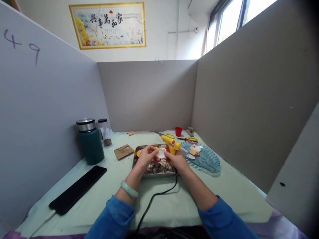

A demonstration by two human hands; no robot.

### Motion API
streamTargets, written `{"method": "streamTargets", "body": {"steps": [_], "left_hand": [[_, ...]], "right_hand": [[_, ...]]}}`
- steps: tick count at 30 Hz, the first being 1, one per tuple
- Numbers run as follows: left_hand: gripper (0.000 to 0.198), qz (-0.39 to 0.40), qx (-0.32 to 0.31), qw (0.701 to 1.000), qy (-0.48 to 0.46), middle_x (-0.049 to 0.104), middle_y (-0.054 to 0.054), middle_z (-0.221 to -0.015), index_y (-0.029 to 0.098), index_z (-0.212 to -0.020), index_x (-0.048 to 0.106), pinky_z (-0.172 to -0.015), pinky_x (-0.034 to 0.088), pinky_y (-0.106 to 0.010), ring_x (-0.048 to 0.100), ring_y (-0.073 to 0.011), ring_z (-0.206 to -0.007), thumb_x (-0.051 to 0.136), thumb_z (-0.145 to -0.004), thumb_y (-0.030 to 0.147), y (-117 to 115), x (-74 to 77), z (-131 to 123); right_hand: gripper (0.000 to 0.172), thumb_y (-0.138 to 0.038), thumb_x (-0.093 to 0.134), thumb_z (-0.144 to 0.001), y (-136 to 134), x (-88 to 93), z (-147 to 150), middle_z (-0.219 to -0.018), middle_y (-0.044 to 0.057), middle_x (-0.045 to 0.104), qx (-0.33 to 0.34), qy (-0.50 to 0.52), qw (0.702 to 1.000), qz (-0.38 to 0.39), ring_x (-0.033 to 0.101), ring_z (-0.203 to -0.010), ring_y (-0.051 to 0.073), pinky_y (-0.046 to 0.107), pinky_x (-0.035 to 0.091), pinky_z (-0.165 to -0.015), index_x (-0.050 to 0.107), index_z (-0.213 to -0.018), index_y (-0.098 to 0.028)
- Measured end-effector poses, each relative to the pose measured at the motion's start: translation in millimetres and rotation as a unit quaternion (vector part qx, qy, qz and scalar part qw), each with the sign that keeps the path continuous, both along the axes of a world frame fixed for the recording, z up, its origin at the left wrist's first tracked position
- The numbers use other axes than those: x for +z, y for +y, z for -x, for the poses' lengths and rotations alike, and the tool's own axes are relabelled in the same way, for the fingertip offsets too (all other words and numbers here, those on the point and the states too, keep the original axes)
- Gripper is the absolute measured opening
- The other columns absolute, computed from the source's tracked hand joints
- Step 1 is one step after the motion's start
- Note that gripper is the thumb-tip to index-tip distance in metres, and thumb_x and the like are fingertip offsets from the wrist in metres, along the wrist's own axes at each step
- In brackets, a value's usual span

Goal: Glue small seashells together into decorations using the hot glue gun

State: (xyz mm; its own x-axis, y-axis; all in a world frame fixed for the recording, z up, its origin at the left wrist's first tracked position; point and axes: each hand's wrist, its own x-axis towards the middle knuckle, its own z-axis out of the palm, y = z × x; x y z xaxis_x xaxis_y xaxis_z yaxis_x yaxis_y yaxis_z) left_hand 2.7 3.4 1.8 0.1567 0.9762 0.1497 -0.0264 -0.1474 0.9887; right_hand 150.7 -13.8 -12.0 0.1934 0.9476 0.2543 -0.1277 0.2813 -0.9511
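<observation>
My left hand (146, 156) pinches a small white shell (161, 153) above a metal tray (159, 175) filled with several shells. My right hand (177, 159) grips a yellow glue gun (171, 144), whose nozzle end points left toward the shell. The gun's black cord (152, 199) runs down toward me across the pale green table cover. Both hands sit close together over the tray, fingers closed. A pale green bangle (129, 189) circles my left wrist.
A blue shell-shaped glass dish (206, 161) with a few shells lies right of the tray. Yellow scissors (166, 135), a red cup (178, 131), a brown card (124, 151), a dark green flask (90, 142), a jar (105, 131) and a black phone (78, 188) lie around. Grey partition walls enclose three sides.
</observation>
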Motion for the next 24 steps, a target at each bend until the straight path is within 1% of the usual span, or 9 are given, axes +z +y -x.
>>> {"method": "streamTargets", "body": {"steps": [3,6,9,13,17,21,24], "left_hand": [[0.035,0.018,0.003,1.000,0.007,0.060,0.001,-0.059,0.014,-0.090,0.052,-0.045,0.049,-0.023,0.061,-0.0136,-0.048,0.071,-0.071,0.037,-1.8,2.0,-0.2],[0.035,0.046,-0.032,0.998,0.017,0.065,-0.003,-0.068,0.011,-0.097,0.057,-0.046,0.049,-0.023,0.063,-0.0144,-0.051,0.067,-0.075,0.037,-3.6,4.1,0.1],[0.034,0.043,-0.066,0.997,0.022,0.066,-0.005,-0.069,0.011,-0.092,0.062,-0.046,0.048,-0.022,0.064,-0.0140,-0.052,0.065,-0.076,0.041,-4.7,4.8,0.2],[0.033,0.032,-0.067,0.996,0.039,0.065,-0.003,-0.062,0.012,-0.086,0.063,-0.046,0.048,-0.021,0.063,-0.0144,-0.051,0.066,-0.075,0.042,-2.9,2.3,-0.3],[0.031,0.036,-0.080,0.995,0.057,0.062,-0.002,-0.055,0.012,-0.084,0.060,-0.047,0.049,-0.022,0.063,-0.0150,-0.050,0.063,-0.077,0.043,-1.2,-0.4,-0.2],[0.029,0.009,-0.099,0.994,0.049,0.064,-0.002,-0.060,0.012,-0.088,0.061,-0.051,0.051,-0.024,0.062,-0.0141,-0.052,0.069,-0.072,0.035,-3.3,0.3,0.2],[0.029,0.002,-0.096,0.994,0.050,0.064,-0.002,-0.060,0.011,-0.091,0.061,-0.052,0.051,-0.024,0.062,-0.0137,-0.053,0.071,-0.069,0.028,-4.5,1.4,-0.3]], "right_hand": [[0.031,-0.028,0.071,-0.060,-0.2,0.2,-0.2,-0.058,-0.001,0.061,0.006,-0.003,1.000,-0.001,0.056,-0.048,0.015,0.028,0.050,-0.048,0.064,-0.087,-0.016],[0.032,-0.029,0.071,-0.061,-0.2,-0.2,-0.8,-0.058,-0.001,0.061,0.011,-0.012,1.000,-0.001,0.056,-0.048,0.015,0.028,0.049,-0.049,0.063,-0.089,-0.015],[0.033,-0.031,0.072,-0.061,-0.2,-0.6,-1.4,-0.060,-0.001,0.062,0.008,-0.019,1.000,-0.008,0.055,-0.048,0.015,0.027,0.048,-0.047,0.063,-0.089,-0.016],[0.036,-0.034,0.073,-0.061,0.3,-1.0,-1.7,-0.064,0.000,0.063,-0.010,-0.019,0.999,-0.023,0.055,-0.049,0.014,0.025,0.045,-0.045,0.064,-0.090,-0.016],[0.036,-0.035,0.072,-0.062,2.3,-3.1,-2.8,-0.067,0.001,0.065,-0.026,-0.041,0.999,-0.020,0.055,-0.050,0.014,0.026,0.046,-0.047,0.066,-0.091,-0.015],[0.032,-0.034,0.071,-0.063,3.1,-4.0,-4.2,-0.063,0.001,0.064,-0.046,-0.062,0.997,-0.011,0.055,-0.049,0.015,0.026,0.044,-0.047,0.066,-0.088,-0.015],[0.031,-0.033,0.070,-0.063,1.5,-2.2,-4.1,-0.061,0.000,0.062,-0.047,-0.063,0.997,-0.001,0.054,-0.048,0.014,0.026,0.043,-0.046,0.066,-0.088,-0.015]]}}
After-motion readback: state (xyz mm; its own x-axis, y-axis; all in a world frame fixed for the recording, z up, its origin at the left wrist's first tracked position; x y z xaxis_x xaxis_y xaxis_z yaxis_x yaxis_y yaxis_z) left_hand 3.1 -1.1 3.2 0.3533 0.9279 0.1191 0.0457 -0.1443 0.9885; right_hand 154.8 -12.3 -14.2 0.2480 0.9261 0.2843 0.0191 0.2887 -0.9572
